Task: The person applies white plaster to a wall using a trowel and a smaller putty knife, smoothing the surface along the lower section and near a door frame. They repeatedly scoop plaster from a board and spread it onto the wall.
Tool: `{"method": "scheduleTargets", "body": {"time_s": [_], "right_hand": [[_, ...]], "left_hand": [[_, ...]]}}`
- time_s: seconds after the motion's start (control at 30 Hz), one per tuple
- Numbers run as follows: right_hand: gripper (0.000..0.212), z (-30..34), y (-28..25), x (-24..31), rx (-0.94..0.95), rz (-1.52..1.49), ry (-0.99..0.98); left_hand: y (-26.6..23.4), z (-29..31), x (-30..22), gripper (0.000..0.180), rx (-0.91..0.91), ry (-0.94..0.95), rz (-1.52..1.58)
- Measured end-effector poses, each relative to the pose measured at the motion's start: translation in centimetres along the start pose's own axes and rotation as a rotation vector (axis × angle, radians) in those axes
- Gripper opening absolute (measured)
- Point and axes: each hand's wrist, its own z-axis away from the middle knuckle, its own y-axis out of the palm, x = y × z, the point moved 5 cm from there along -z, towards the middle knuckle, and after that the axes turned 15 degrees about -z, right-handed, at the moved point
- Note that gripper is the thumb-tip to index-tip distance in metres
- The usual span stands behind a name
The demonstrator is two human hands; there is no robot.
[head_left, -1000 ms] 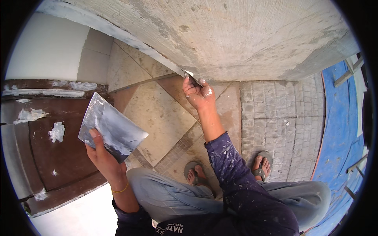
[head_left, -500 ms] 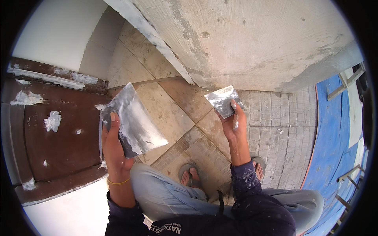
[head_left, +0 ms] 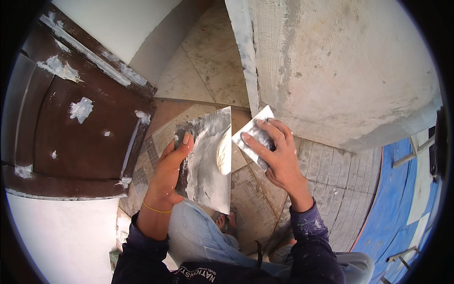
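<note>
Left hand (head_left: 166, 168)'s gripping a big smeared metal sheet (head_left: 204, 165) out front, right hand (head_left: 286, 161)'s clutching a smaller metal blade (head_left: 249, 128) just beside it, and the rough wall (head_left: 345, 71)'s kinda looming beyond.

Bright light; lower-left wall (head_left: 66, 232) glaring white; edges bowed.

The head-worn fisheye looks steeply down toward the tiled floor (head_left: 248, 189).

Shiny metal gleams on a paste-smeared plate (head_left: 207, 182) and a smaller scraper (head_left: 249, 126). The plastered wall (head_left: 345, 80) is rough and matt, the brown door (head_left: 71, 137) smooth and faintly glossy.
</note>
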Motion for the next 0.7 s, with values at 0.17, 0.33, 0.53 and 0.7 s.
{"method": "scheduleTargets", "body": {"time_s": [0.17,0.33,0.53,0.7], "right_hand": [[0.070,-0.7,-2.0,1.3,-0.008,0.146,0.053],[0.071,-0.7,1.1,5.0,0.262,0.223,-0.033],[0.044,2.4,4.9,-1.6,-0.022,-0.803,0.452],[0.030,5.1,9.8,-9.5,-0.990,-2.021,0.823]], "left_hand": [[-0.1,0.7,-1.3,0.019,0.016,0.318,-0.245],[-0.7,1.0,-2.4,0.024,-0.195,0.569,-0.489],[-3.4,0.6,-3.4,0.031,-0.534,0.712,-0.222],[-2.5,-0.2,-2.9,0.035,-0.489,0.642,-0.266]]}}
